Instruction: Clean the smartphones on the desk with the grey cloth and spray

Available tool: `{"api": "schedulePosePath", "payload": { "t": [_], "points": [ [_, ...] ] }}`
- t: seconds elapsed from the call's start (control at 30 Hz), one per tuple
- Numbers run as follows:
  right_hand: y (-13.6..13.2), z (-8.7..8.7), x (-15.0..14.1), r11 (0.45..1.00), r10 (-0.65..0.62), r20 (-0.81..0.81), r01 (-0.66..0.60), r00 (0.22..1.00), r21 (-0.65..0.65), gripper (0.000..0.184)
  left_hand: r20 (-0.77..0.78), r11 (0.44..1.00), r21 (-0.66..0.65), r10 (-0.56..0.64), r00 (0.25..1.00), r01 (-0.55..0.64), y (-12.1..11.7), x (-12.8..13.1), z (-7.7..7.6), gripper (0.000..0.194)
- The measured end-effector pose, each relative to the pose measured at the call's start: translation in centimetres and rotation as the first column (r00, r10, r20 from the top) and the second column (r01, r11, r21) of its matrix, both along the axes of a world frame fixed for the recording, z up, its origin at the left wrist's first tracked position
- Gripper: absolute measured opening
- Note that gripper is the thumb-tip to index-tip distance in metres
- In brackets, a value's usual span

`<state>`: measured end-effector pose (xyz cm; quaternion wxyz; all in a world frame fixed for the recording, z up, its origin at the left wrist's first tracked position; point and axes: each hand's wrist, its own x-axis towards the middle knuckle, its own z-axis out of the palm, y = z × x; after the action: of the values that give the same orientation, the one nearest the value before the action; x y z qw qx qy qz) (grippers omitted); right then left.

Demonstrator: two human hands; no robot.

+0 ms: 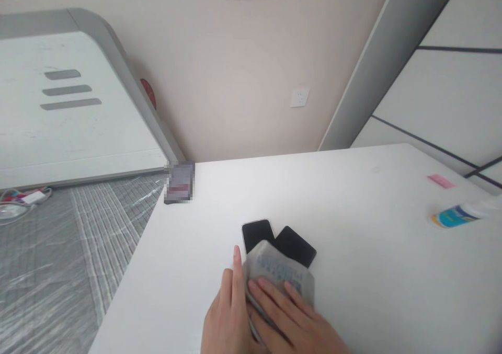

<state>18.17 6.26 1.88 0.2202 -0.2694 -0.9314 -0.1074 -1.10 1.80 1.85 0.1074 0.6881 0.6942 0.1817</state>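
Note:
A greyish, see-through plastic bag (pixel 274 262) with blue print lies over the near ends of two black-screened flat devices. The left one, in a pale edge, looks like a phone (pixel 258 232); the other, a black slab (pixel 295 246), lies tilted beside it. My left hand (pixel 227 315) is at the bag's left edge, index finger pointing forward, the other fingers bent against the bag; its thumb is hidden. Across the bag's top rest the fingers of my right hand (pixel 288 317), with the bag's near edge between them and the thumb. What is inside the bag cannot be made out.
On the white table (pixel 188 270), a blurred dark packet (pixel 179 182) lies at the far left corner. To the right are a white bottle with a blue label (pixel 457 216) and a pink slip (pixel 441 181). A plastic-covered bed (pixel 50 260) adjoins the left side.

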Motion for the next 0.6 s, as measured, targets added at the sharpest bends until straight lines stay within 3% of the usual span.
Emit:
{"api": "schedulePosePath", "payload": {
  "t": [0.03,0.13,0.17,0.27,0.33,0.4,0.43,0.53,0.6],
  "points": [
    [-0.01,-0.05,-0.04,1.000,0.029,0.008,-0.029,1.000,0.007,0.049,0.000,1.000,0.002,-0.002,1.000,0.002,-0.01,-0.08,-0.06,0.150],
    [0.09,-0.06,-0.11,0.988,-0.100,0.036,0.104,0.994,-0.116,0.081,0.017,1.000,0.022,-0.005,1.000,0.004,-0.04,-0.18,-0.16,0.153],
    [0.10,-0.06,-0.15,0.985,-0.119,0.030,0.122,0.992,-0.124,0.083,0.018,1.000,0.023,-0.003,1.000,0.003,-0.04,-0.16,-0.14,0.154],
    [0.06,-0.05,-0.27,0.998,0.009,0.013,-0.008,1.000,-0.057,0.053,0.013,1.000,0.017,0.012,1.000,-0.012,-0.01,-0.02,0.03,0.154],
    [0.07,-0.01,-0.25,0.994,-0.034,0.022,0.036,0.999,-0.105,0.060,0.022,0.999,0.033,0.020,1.000,-0.021,0.02,0.09,0.20,0.155],
    [0.03,0.00,-0.24,0.971,-0.149,0.031,0.152,0.988,-0.182,0.086,0.021,0.999,0.036,0.014,1.000,-0.015,0.05,0.15,0.34,0.157],
    [-0.04,-0.02,-0.28,0.970,-0.162,0.023,0.163,0.987,-0.182,0.087,0.010,0.999,0.029,0.013,1.000,-0.014,0.05,0.16,0.40,0.155],
    [-0.23,0.03,-0.39,0.988,0.002,-0.001,-0.003,1.000,-0.152,0.060,-0.013,1.000,0.012,0.013,1.000,-0.013,0.01,0.16,0.46,0.151],
    [-0.14,0.24,-0.26,0.970,-0.024,0.003,0.024,1.000,-0.243,0.068,0.000,0.999,0.026,0.020,1.000,-0.020,-0.02,0.17,0.46,0.151]
  ]
}}
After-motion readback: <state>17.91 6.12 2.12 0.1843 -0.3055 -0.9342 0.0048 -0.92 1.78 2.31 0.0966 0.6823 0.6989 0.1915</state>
